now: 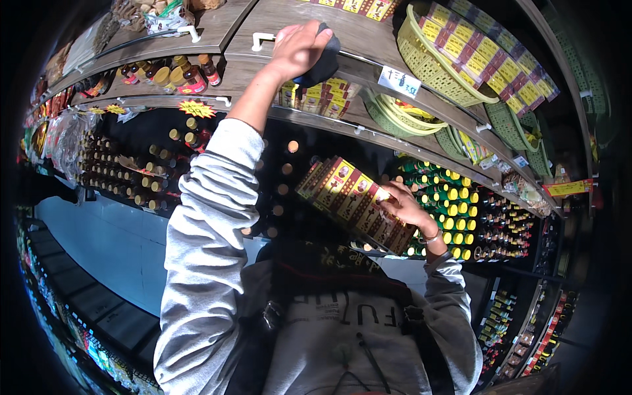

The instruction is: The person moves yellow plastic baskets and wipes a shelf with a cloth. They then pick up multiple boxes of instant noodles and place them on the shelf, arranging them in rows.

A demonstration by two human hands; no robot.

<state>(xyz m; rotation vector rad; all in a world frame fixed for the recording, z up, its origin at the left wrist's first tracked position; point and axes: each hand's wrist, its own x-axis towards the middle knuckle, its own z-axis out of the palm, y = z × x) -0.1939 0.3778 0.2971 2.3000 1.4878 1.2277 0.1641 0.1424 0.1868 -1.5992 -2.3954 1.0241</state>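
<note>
My left hand (298, 52) is raised at the shelf's front edge, closed on a dark cloth (323, 61). Behind and below the cloth, yellow-and-red small boxes (335, 94) stand on the lower shelf. Lower down, my right hand (406, 203), with a bracelet at the wrist, grips a stack of yellow-and-dark-red boxes (350, 197) by its right part. The stack is tilted and held in front of my chest, over rows of bottles. A price tag (400, 81) bearing writing hangs on the upper shelf's rail.
Green plastic baskets (429, 64) with boxes stand at the upper right. Brown bottles (190, 74) with yellow lids fill the left shelf. Yellow-capped bottles (452, 210) stand in rows low on the right. White rail brackets (261, 40) stick out from the shelf edge. More stocked shelves line both sides.
</note>
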